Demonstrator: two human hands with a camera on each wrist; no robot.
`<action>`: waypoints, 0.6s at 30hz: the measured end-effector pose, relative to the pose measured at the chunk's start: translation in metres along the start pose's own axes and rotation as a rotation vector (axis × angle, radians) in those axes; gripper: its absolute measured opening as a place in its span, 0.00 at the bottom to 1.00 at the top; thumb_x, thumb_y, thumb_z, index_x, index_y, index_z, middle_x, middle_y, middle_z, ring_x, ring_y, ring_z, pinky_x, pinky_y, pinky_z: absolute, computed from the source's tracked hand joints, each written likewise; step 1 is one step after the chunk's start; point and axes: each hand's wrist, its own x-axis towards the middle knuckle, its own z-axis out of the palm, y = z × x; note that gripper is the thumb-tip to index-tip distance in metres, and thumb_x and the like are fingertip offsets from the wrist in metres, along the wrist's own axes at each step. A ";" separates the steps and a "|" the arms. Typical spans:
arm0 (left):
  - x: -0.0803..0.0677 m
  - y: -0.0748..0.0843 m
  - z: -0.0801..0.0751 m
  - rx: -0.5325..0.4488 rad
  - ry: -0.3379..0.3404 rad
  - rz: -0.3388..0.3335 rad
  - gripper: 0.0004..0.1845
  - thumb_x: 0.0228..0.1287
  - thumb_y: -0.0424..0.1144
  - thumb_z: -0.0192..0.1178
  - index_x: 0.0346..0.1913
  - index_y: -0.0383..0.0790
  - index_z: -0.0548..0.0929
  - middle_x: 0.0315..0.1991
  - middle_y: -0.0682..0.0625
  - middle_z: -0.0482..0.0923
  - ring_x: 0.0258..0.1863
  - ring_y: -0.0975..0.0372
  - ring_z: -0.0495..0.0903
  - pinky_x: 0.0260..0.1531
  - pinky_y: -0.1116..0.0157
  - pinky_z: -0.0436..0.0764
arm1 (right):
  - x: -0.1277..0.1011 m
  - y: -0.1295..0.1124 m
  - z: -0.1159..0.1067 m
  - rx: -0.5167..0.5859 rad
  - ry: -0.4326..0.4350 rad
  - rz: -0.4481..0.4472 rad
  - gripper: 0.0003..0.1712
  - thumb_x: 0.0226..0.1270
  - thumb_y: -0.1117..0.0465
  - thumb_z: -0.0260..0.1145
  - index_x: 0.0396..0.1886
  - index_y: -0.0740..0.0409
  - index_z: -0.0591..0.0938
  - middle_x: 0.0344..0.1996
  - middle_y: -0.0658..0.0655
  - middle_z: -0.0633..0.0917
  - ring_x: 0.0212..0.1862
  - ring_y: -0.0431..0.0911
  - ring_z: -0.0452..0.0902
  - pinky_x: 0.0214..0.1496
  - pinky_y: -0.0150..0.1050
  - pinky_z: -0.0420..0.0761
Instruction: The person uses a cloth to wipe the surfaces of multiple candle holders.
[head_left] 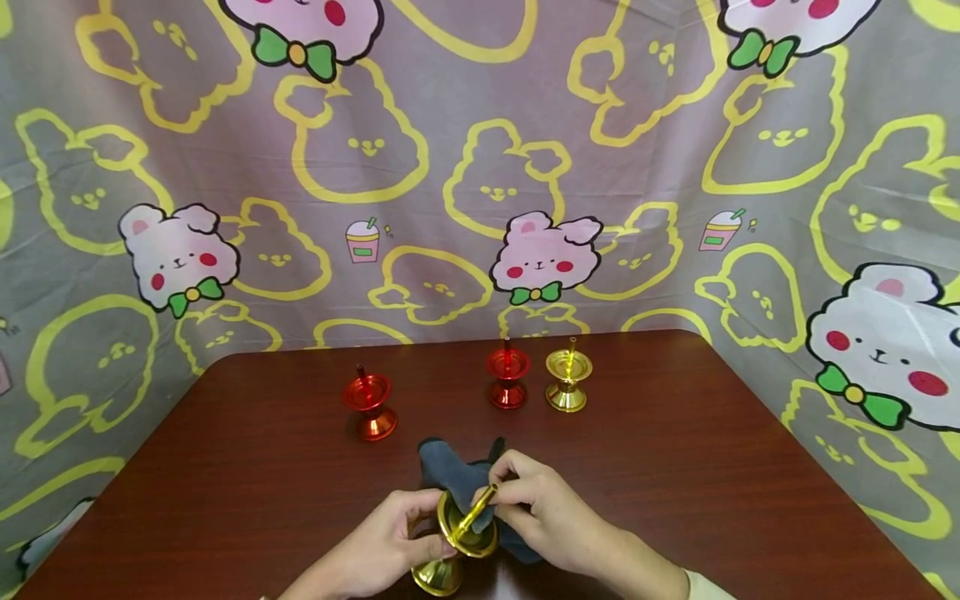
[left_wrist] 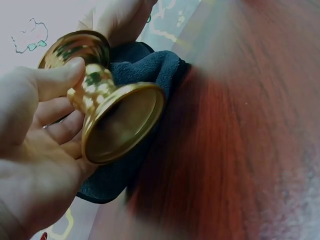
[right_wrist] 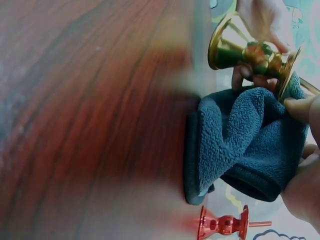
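My left hand grips a gold candle holder by its waist, tilted above the table's front edge. The left wrist view shows thumb and fingers curled round its stem, flared base facing the camera. My right hand holds a dark blue-grey cloth against the holder's cup and pinches near its gold spike. In the right wrist view the cloth is bunched under the gold holder.
On the dark red wooden table stand a red holder at middle left, another red holder and a gold one side by side further back. A cartoon-print sheet hangs behind and around the table.
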 end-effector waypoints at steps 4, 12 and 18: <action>-0.002 0.001 -0.001 0.013 -0.044 -0.008 0.16 0.71 0.30 0.59 0.60 0.31 0.79 0.53 0.43 0.83 0.52 0.59 0.81 0.51 0.64 0.80 | 0.000 0.001 0.001 0.026 -0.006 -0.019 0.12 0.60 0.75 0.71 0.36 0.53 0.90 0.37 0.50 0.77 0.39 0.38 0.74 0.38 0.29 0.78; -0.003 0.001 -0.003 0.053 -0.092 0.042 0.12 0.74 0.31 0.56 0.55 0.33 0.82 0.46 0.47 0.85 0.44 0.65 0.81 0.45 0.62 0.82 | 0.003 0.002 0.003 0.043 -0.027 -0.053 0.07 0.63 0.69 0.71 0.34 0.52 0.90 0.38 0.50 0.77 0.39 0.39 0.76 0.39 0.28 0.78; -0.003 -0.002 0.001 -0.017 -0.049 0.069 0.13 0.74 0.29 0.56 0.56 0.26 0.79 0.48 0.43 0.85 0.45 0.63 0.83 0.46 0.64 0.82 | 0.004 0.001 0.003 0.064 0.000 -0.032 0.12 0.62 0.74 0.70 0.39 0.56 0.90 0.39 0.51 0.79 0.41 0.40 0.77 0.41 0.32 0.80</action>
